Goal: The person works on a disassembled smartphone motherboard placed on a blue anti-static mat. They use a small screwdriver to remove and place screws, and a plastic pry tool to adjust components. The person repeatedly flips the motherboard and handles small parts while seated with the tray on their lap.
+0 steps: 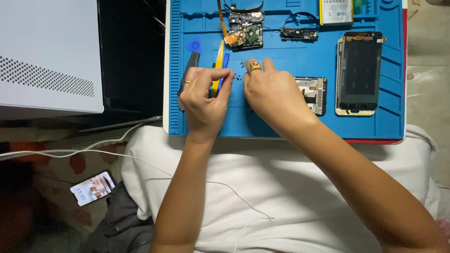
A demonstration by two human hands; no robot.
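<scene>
My left hand [205,96] rests on a blue repair mat [286,124], fingers curled over a yellow pry tool [219,58] and a blue tool [225,61]. It wears a thin ring. My right hand [269,91], with a gold ring, is bent over the mat beside it, fingertips down near a small pile of tiny screws [243,63]. Whether it pinches anything is hidden. A phone frame part [315,91] lies just right of that hand. A dismantled phone body [358,72] lies further right.
Circuit boards [246,28] and a small flex board [299,33] lie at the mat's far edge, with a battery [336,10]. A black-handled tool [190,63] and blue pick [194,45] are on the left. A white box [47,51], a lit phone [92,188] and cables lie left.
</scene>
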